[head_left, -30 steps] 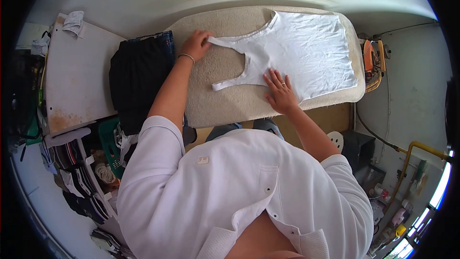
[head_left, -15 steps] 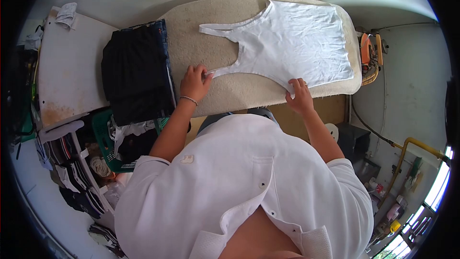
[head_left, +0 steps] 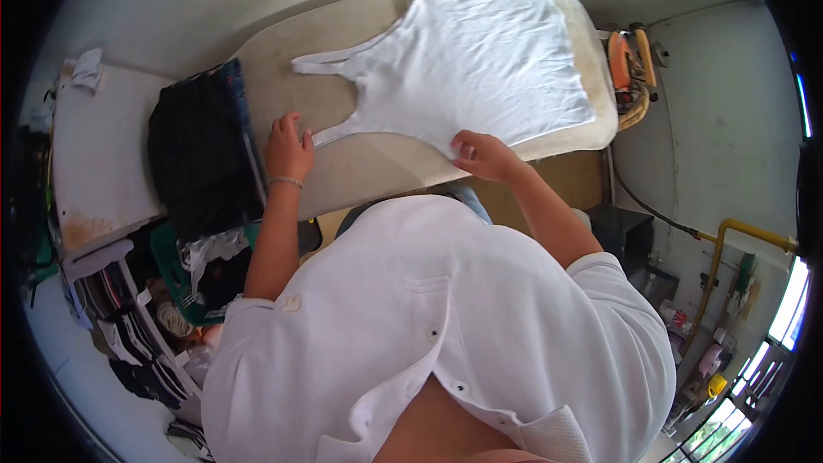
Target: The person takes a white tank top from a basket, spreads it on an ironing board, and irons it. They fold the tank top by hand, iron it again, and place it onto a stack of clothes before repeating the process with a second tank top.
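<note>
The padded bench [head_left: 330, 33] is stretching across the view, and the white sleeveless top [head_left: 471, 69] is lying flat on it, its straps pointing left. Dark folded clothes [head_left: 201, 154] are resting at the bench's left end; an orange object [head_left: 621, 62] is sitting just beyond the right end. The left hand [head_left: 290, 146] is curling loosely, touching the near strap's end; the right hand [head_left: 482, 157], half closed, is touching the top's near edge. Whether either is gripping fabric, I cannot tell.

Pale walls [head_left: 716, 111] surround the padded counter [head_left: 377, 159]; beyond its right end, a yellow pipe [head_left: 718, 270] runs along the wall near a barred window [head_left: 784, 313] letting in bright daylight.
</note>
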{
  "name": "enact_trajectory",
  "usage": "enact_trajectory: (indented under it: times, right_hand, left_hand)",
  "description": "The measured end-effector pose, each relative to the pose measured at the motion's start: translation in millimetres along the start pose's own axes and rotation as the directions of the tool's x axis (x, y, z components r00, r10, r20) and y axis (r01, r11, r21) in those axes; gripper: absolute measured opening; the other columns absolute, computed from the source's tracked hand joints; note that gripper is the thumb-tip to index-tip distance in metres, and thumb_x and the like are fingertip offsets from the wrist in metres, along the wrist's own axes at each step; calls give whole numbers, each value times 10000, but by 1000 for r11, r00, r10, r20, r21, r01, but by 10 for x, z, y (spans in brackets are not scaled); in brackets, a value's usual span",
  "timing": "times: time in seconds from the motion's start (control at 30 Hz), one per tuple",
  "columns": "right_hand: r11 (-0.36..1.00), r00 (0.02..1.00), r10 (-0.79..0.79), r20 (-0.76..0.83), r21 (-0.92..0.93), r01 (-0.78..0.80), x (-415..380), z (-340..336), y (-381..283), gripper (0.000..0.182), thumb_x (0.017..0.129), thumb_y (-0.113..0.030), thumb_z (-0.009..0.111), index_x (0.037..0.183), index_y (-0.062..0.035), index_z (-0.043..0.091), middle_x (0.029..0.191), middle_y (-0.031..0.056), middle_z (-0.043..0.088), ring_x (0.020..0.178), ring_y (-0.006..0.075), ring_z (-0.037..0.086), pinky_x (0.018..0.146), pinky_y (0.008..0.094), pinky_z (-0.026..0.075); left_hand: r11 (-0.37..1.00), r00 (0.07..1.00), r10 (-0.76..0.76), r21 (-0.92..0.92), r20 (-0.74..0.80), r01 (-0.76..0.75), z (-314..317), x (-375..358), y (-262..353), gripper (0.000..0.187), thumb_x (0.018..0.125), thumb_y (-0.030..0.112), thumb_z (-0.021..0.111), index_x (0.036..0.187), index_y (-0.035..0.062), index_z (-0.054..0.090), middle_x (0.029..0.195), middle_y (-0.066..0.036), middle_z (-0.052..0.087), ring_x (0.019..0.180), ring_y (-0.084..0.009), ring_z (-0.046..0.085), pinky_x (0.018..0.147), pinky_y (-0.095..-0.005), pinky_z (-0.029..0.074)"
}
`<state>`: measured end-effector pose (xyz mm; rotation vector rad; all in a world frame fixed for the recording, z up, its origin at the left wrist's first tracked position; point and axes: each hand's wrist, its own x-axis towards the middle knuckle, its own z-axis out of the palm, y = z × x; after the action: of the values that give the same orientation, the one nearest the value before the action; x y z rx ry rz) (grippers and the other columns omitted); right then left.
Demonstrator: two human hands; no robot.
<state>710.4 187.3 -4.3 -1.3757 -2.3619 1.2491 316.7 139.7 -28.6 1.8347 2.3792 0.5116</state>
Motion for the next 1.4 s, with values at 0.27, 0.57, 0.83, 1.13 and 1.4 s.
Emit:
enact_trajectory:
  times: [0.27,0.57,0.83,1.13,1.4]
  right_hand:
    - [932,532,322,-783,163,-324,-473,-1123,1513,251,809,-135,653,1047,-71,607,996,106,641,739,284,606,717,383,495]
    - [780,667,574,-475,564,-270,-852,-1628,2348,446,840,-122,688,1212,-55,451,873,79,605,643,146,604,579,282,488]
    - [776,660,624,-418,430,-462,-1025,-1812,2234,373,853,-205,696,1166,-106,517,573,28,560,516,127,524,526,309,452]
    - [804,664,475,-577,-21,-594,-1128,-1633,2092,373,802,-227,684,1127,-118,539,947,77,634,878,271,615,724,415,468]
    - [865,925,-33,-378,-474,-163,-379,-1290,1841,690,883,-296,566,1473,-83,278,1542,125,262,1444,302,198,1159,488,170]
  left_hand:
    - [724,804,576,-550,151,-415,283,-513,1498,186,787,163,690,967,137,649,870,-55,575,743,-257,579,675,-381,473]
    - [828,839,519,-338,162,-447,681,-825,2206,265,734,280,762,927,139,648,869,-36,579,756,-234,592,653,-357,465]
    - [854,842,485,-339,238,-396,600,-730,2213,127,698,154,704,776,129,607,819,-29,562,667,-237,568,619,-365,454]
    - [876,798,482,-225,361,-427,510,-491,2574,117,701,200,667,738,128,583,783,-23,536,759,-229,573,696,-394,418]
    - [903,869,428,-85,249,-421,1062,-369,3023,672,866,313,571,1468,144,324,1554,-87,248,1436,-275,217,1104,-636,126]
